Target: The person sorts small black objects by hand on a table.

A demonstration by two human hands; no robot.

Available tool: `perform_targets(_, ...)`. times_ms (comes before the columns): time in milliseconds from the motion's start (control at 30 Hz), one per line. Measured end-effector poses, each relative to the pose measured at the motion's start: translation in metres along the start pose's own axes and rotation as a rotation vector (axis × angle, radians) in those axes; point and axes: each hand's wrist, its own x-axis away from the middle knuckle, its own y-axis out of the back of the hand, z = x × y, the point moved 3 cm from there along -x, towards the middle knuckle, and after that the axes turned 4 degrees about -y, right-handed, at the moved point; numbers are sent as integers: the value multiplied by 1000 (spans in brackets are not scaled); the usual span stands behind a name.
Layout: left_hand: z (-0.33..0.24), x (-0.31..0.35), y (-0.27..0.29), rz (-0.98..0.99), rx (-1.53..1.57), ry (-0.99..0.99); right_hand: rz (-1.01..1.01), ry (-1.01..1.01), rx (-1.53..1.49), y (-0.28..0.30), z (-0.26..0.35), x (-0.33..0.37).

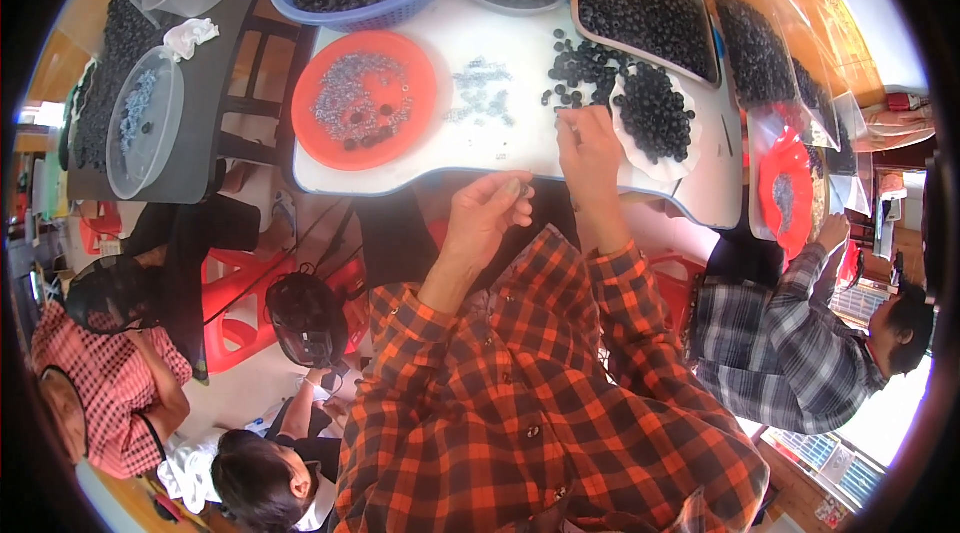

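Observation:
My left hand (484,216) is held just off the near edge of the white table (400,175), its thumb and fingers closed on a small black part (524,190) that is mostly hidden. Over the table's edge, my right hand (590,147) pinches with thumb and forefinger; what sits between the fingertips is too small to make out. A loose pile of small black round parts (582,70) lies just beyond it. To its right, a white wavy-rimmed plate (668,171) holds more of them. Small clear pieces (483,93) are spread on the tabletop between the pile and an orange-red plate (418,73).
Along the back stand a blue basket (378,11), a shallow bowl (512,8) and a metal tray (712,63), all filled with black parts. A dark table (215,63) with tubs is on the left. Other people sit at both sides, one reaching toward a red dish (771,168).

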Motion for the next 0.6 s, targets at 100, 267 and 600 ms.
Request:
perform_targets(100,0,0,-1,-8,-10,3,-28,138,153,-7,3,-10)
perform_targets(267,-2,1,0,-16,-15,0,30,122,337,-18,7,-19)
perform_targets(600,0,0,1,5,-7,-7,94,110,355,-17,4,-13)
